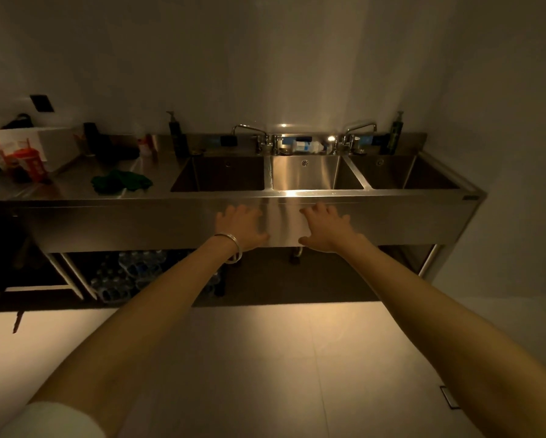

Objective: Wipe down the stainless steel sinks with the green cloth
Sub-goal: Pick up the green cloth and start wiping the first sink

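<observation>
Reaching forward from the head camera's view, both arms stretch out toward a long steel counter point(75, 191) in a dim room. The left hand point(240, 226) has its fingers spread and straight, holding nothing, a bangle point(233, 248) round its wrist. The right hand point(324, 227) is just as wide, fingers fanned, nothing in it. Both sit in front of the counter's front panel, below the rim; whether they touch it is hard to tell.

Three sinks are set in a row in the counter: the left sink point(221, 175) is in shadow, the middle sink point(309, 172) catches the light (brightest spot in the room), and the right sink point(401, 172) is by the far end. The green cloth point(121, 181) lies bunched on the counter just left of the left sink, well apart from both hands.

Two taps point(252, 134) point(357, 131) stand behind the sinks, with a soap bottle point(174, 128) at the back left and another point(395, 134) at the back right. A red cup point(33, 165) and a white box point(44, 143) stand at the counter's left end. Water bottles point(129, 273) are stacked underneath.
</observation>
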Demonstrator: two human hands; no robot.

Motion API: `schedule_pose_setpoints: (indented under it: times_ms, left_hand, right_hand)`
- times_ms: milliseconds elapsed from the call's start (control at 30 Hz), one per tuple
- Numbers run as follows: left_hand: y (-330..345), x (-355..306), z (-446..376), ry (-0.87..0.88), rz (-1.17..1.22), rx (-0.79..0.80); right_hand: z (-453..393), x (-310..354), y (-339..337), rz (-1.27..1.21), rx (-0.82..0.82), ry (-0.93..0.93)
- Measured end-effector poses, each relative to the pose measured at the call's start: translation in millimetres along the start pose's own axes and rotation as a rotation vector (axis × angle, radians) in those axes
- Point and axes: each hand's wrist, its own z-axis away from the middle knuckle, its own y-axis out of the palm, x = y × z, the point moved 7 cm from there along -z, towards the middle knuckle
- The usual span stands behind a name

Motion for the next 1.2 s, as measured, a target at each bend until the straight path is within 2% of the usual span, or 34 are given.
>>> schedule_pose_setpoints:
  times_ms: [367, 700, 1200]
  left_hand:
    - [31.6, 37.8, -77.3, 0.021, 0.013, -0.01]
    - [53.0, 86.4, -169.4, -0.071, 0.007, 0.052]
    - [99.0, 209.5, -233.8, -0.271, 0.027, 0.143]
  right_hand:
    - [-94.5, 4.7, 38.1, 0.026, 0.035, -0.029]
    - [-210.6, 12.1, 56.3, 0.018, 0.084, -0.131]
    - [-340.4, 99.1, 95.9, 0.007, 0.194, -0.287]
